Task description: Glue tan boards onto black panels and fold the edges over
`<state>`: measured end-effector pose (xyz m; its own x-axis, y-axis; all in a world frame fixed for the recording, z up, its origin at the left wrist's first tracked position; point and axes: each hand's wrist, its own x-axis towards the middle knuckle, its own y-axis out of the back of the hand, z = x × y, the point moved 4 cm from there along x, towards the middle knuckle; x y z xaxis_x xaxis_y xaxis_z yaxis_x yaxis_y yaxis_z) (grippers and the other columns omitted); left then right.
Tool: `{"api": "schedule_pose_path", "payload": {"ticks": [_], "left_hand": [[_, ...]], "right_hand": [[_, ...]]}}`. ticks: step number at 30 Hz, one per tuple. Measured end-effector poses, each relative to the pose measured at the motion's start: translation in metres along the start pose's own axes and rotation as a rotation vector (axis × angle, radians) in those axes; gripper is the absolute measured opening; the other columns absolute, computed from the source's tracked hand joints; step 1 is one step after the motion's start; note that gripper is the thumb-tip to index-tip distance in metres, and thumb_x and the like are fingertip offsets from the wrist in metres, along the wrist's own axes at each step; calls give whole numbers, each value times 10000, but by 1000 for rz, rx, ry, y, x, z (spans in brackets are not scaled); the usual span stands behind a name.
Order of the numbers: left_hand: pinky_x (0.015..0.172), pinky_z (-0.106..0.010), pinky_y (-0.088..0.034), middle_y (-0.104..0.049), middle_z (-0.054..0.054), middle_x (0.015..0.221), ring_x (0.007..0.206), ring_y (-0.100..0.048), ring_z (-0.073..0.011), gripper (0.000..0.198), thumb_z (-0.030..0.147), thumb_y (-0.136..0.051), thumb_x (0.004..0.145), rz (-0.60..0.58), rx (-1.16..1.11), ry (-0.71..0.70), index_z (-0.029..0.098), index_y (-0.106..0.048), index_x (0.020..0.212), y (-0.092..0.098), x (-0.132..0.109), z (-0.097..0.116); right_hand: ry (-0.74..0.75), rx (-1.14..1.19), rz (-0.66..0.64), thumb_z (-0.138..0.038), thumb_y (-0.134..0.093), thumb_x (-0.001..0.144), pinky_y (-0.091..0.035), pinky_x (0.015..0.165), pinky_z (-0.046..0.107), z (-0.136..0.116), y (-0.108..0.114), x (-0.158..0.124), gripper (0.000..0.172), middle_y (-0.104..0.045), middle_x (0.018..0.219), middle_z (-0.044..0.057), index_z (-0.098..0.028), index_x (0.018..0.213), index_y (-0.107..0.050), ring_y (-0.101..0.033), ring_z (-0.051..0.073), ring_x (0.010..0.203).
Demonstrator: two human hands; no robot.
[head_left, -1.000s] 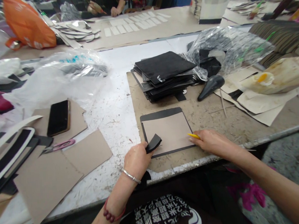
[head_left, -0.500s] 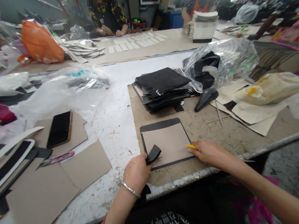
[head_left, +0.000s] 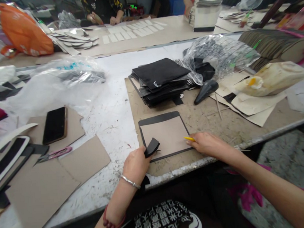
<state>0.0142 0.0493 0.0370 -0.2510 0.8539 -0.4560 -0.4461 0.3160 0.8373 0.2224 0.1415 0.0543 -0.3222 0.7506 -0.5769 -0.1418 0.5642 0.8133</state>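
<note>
A tan card panel with a black border [head_left: 166,134] lies flat near the table's front edge. My left hand [head_left: 136,163] is closed on a black strip [head_left: 151,147] that curls up over the panel's lower left corner. My right hand [head_left: 208,144] rests at the panel's right edge, fingers closed around a thin yellow tool [head_left: 189,138] whose tip touches the panel. Behind the panel stands a stack of black panels [head_left: 160,78].
A black phone [head_left: 54,124] and pink scissors [head_left: 56,154] lie on cardboard sheets [head_left: 45,187] at the left. A black cone-shaped object [head_left: 205,90], plastic bags [head_left: 223,53] and paper scraps sit at the right. An orange bag [head_left: 23,31] and another person's hands [head_left: 114,20] are at the far side.
Only the camera view shifted up and back down. Both hands, the strip and the yellow tool keep the same places on the panel.
</note>
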Motion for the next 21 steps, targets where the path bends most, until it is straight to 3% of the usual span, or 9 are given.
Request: {"api": "schedule_pose_path", "payload": {"ticks": [9, 21], "left_hand": [[581, -274, -385, -675, -119, 771, 762, -632, -239, 292, 421, -482, 830, 32, 46, -9, 166, -617, 787, 2, -3, 2], [614, -263, -421, -682, -107, 814, 784, -636, -215, 261, 399, -491, 832, 31, 53, -3, 167, -612, 833, 3, -4, 4]], "right_hand": [[-6, -14, 13, -361, -369, 868, -414, 741, 337, -2, 0, -2, 362, -663, 921, 160, -141, 1000, -625, -602, 285, 935], [-11, -25, 28, -365, -361, 861, -422, 738, 347, 0, -3, 1, 375, -659, 947, 167, -136, 998, -625, -602, 287, 937]]}}
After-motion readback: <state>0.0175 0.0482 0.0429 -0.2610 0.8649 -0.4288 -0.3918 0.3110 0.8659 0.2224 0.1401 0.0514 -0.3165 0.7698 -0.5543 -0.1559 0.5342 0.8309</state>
